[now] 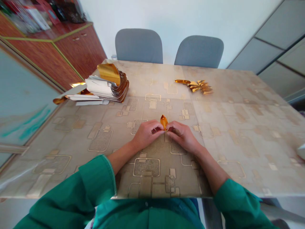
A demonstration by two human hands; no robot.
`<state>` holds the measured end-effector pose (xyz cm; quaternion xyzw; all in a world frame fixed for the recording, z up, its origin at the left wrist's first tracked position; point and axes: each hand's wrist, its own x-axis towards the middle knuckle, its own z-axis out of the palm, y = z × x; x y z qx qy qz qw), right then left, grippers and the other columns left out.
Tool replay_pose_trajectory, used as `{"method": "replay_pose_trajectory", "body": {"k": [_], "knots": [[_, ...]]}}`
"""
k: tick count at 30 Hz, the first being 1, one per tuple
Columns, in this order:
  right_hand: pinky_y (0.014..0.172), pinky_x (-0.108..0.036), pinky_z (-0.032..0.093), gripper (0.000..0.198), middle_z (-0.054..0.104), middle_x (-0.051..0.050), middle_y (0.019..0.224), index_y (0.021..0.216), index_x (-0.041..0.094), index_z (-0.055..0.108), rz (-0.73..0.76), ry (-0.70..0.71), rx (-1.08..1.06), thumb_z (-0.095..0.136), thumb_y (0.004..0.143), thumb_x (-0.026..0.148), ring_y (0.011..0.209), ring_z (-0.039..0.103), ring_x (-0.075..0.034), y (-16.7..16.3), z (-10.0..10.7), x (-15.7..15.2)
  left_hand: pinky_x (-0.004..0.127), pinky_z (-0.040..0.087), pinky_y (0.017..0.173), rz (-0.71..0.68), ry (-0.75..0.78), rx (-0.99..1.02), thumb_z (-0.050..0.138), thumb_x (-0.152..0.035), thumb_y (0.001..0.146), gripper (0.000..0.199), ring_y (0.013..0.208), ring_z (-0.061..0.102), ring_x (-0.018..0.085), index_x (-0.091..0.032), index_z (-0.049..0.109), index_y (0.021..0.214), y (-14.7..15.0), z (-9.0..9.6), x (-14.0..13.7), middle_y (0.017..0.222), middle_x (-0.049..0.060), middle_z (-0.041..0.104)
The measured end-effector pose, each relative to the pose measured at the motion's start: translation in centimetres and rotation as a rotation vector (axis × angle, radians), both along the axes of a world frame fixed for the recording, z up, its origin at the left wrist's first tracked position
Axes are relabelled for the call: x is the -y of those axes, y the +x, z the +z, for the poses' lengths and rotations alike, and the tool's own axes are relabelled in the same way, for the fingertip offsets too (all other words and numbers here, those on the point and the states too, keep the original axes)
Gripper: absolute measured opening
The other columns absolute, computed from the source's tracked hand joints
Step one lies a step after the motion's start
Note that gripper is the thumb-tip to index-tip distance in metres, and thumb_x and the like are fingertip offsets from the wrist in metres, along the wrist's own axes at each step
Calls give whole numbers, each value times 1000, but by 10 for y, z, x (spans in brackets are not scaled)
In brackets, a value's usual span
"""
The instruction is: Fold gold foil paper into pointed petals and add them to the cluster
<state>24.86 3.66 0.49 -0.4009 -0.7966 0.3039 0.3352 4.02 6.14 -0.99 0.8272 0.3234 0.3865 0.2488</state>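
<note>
A small piece of folded gold foil paper (pixel 164 121) stands upright with its pointed tip up, over the middle of the table. My left hand (pixel 149 132) pinches its lower left side between thumb and fingertips. From the other side, my right hand (pixel 182 135) pinches its lower right edge. The fingertips of both hands nearly meet at the base of the foil and hide that part. Farther back to the right lies a loose group of folded gold foil pieces (pixel 199 86), blurred at its right end.
A thick stack of gold-and-white paper sheets (pixel 105 87) lies at the back left of the patterned table (pixel 152 105). Two grey chairs (pixel 139 46) stand behind the far edge. A reddish wooden cabinet (pixel 78 47) is at the left. Something white (pixel 301 151) shows at the right edge.
</note>
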Motion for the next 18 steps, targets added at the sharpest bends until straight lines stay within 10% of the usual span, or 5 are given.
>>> {"method": "replay_pose_trajectory", "body": {"k": [18], "knots": [[75,-29,45,6,63,-3,88,93,23,55,43,139,121,51,97,23,86,58,-18,3,1,-5,21,47,60,35,-195,53,66,-26,87,9,64,60,10,-19,61,89,3,-1,4,77,-1,66]]}}
